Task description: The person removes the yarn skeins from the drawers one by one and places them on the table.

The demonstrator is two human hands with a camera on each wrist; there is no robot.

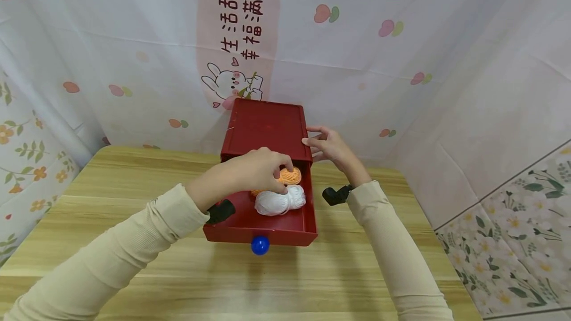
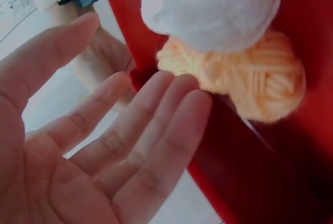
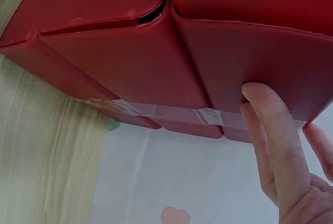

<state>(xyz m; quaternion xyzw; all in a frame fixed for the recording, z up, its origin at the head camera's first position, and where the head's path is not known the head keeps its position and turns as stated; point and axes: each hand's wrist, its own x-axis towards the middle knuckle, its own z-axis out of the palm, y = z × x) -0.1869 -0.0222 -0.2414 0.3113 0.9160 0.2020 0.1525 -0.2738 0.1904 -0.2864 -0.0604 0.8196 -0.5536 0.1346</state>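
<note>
A red drawer cabinet (image 1: 267,125) stands on the table with its top drawer (image 1: 285,238) pulled out. Inside the drawer lie a white yarn skein (image 1: 272,204) and, behind it, an orange yarn skein (image 1: 292,176), partly covered by my left hand (image 1: 254,168). That hand is over the yarn; in the left wrist view its fingers (image 2: 177,141) are extended and hold nothing, fingertips close to the orange skein. My right hand (image 1: 332,148) is at the cabinet's right side, and in the right wrist view its fingertips (image 3: 255,91) rest on the red side wall.
A blue round knob (image 1: 260,245) sticks out from the drawer front. Clear tape (image 3: 171,113) runs across the cabinet's side. The wooden table (image 1: 178,271) extends around it, with a patterned curtain (image 1: 357,63) close behind.
</note>
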